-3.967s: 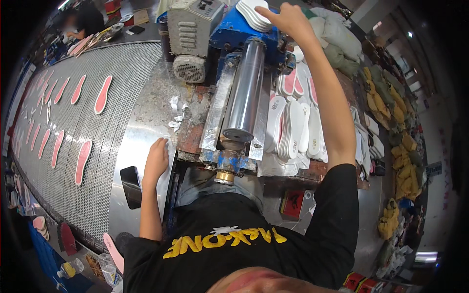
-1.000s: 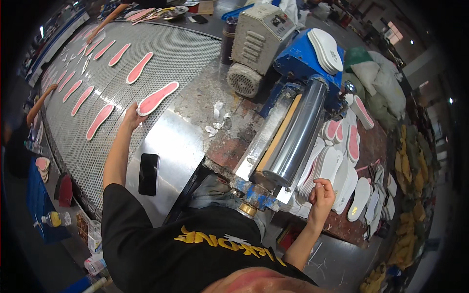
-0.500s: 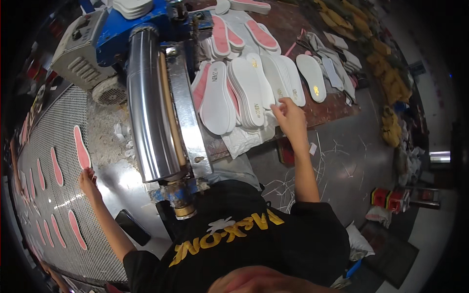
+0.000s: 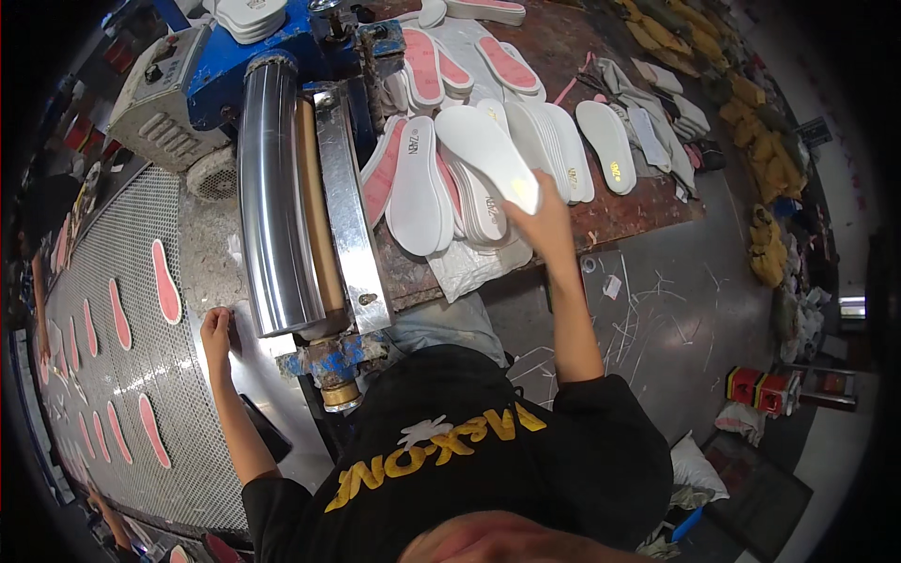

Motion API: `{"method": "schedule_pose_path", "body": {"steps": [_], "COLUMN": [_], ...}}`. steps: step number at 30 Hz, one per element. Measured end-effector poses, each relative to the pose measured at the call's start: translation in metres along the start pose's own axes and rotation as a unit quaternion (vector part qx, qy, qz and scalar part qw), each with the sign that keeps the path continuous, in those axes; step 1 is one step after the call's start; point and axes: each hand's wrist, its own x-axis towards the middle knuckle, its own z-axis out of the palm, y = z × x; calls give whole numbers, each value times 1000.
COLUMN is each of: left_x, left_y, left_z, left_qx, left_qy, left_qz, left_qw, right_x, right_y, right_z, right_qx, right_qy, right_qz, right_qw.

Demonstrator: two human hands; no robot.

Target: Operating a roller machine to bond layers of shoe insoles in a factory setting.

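My right hand (image 4: 547, 223) pinches the heel end of a white insole (image 4: 483, 148), lifted and tilted above the piles. Under and beside it on the table lie stacks of white insoles (image 4: 554, 150), some with gold or dark print at the heel. One stack to the left, topped by a white insole (image 4: 414, 197), has pink-faced ones showing at its edges. My left hand (image 4: 216, 334) is closed, fingertips together, with nothing visible in it. It hovers between the steel roller (image 4: 272, 202) and a mesh belt (image 4: 192, 422). A pink-faced insole (image 4: 167, 283) lies on the mesh near that hand.
The roller machine with its blue frame (image 4: 218, 70) and grey control box (image 4: 160, 84) stands between my arms. More pink insoles (image 4: 150, 432) lie in rows on the belt. Another person's arm (image 4: 39, 310) shows at the far left. Fabric (image 4: 629, 98) lies at the table's right.
My left hand has let go of the pink insole on the mesh and drawn back toward the roller. My right hand has picked up a white insole from the stacks.
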Motion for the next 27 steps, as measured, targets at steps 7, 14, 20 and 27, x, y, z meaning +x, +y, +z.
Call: {"method": "schedule_pose_path", "body": {"steps": [7, 14, 20, 27], "left_x": [7, -10, -21, -14], "left_y": [37, 224, 300, 309], "left_z": [-8, 39, 56, 39], "left_qx": [26, -18, 17, 264], "left_qy": [-76, -182, -303, -217], "left_qz": [-32, 166, 278, 398], "left_qw": [996, 969, 911, 851], "right_x": [26, 96, 100, 24], "right_y": [-6, -76, -138, -185], "right_z": [-53, -21, 27, 14], "right_qx": [495, 543, 458, 470], "right_qy": [157, -26, -68, -255], "right_qz": [127, 99, 29, 39], "right_qw": [845, 834, 886, 844]}}
